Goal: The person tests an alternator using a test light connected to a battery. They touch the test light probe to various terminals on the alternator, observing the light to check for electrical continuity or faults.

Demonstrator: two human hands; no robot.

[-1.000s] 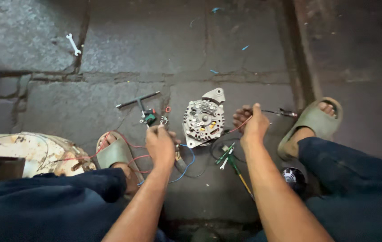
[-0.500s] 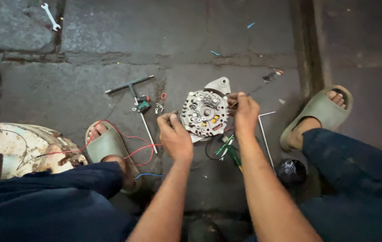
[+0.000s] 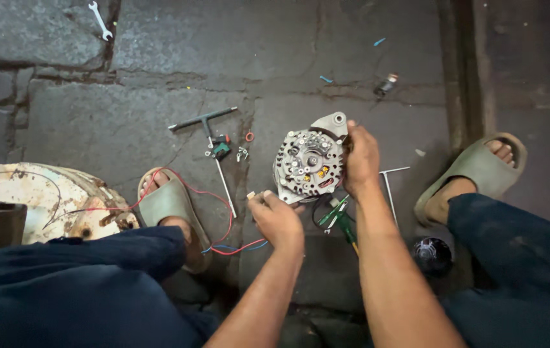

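Figure: seated on the cracked grey stone floor [image 3: 126,122], I steady the round silver metal alternator housing [image 3: 310,164], which lies between my feet. My right hand [image 3: 360,158] clamps its fingers over the housing's right rim. My left hand [image 3: 278,219] rests at its lower left edge, fingers curled together; whether they pinch a small part I cannot tell. Good practice, in my judgement: keep the right grip firm so the housing cannot rock, and work from the near edge. The black T-handled wrench [image 3: 213,138] lies just left, the green-handled screwdriver [image 3: 339,219] beneath my right wrist.
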